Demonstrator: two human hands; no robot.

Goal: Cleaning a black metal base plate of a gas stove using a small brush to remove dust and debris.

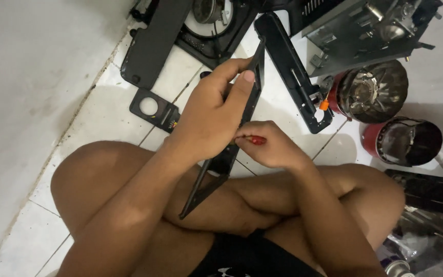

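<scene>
Long black plastic frame strip (252, 97), tilted edge-on above the crossed legs, lower tip near the knee, upper tip toward the dismantled stove parts. Clamped near its middle by the left hand (208, 120), fingers curled round the far side, thumb pressed flat along the near edge. Just beside it, pinched between thumb and fingertips of the right hand (270, 146), a small red-handled tool (256, 139), tip hidden against the strip. Beyond, on the white tile floor (103, 110), a second long black panel (293, 72) with an orange knob, a small black bracket with a round hole (154, 109), a black stove body (201, 25), a grey metal chassis (365, 31). Right of these, two red-rimmed round caps (385, 113), side by side.
</scene>
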